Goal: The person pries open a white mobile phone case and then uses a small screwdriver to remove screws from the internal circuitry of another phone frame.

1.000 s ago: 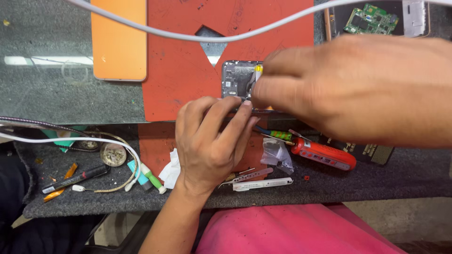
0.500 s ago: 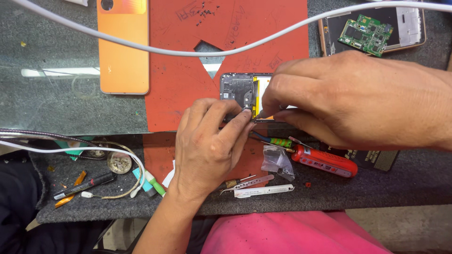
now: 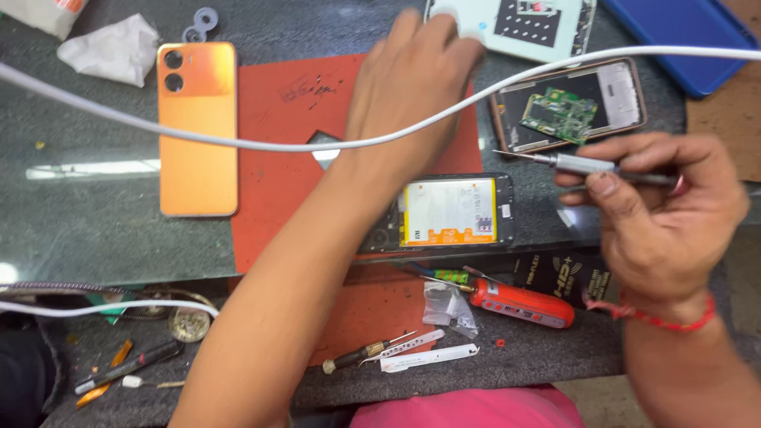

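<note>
Right hand [image 3: 658, 214] grips a thin screwdriver [image 3: 587, 165] beside the opened phone [image 3: 448, 212] on the red mat [image 3: 277, 174]. Left hand [image 3: 412, 75] reaches away, fingers seemingly spread; its forearm could snag the white cable [image 3: 198, 139].

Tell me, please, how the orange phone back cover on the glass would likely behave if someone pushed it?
The orange back cover lies flat on the smooth glass top, so it would probably slide easily rather than tip or roll. It looks thin and glossy, so likely light and a bit slippery to lift.

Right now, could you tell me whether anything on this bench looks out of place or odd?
A white cable hangs across the bench, over the left hand and the red mat. The opened phone lies half off that mat.
</note>
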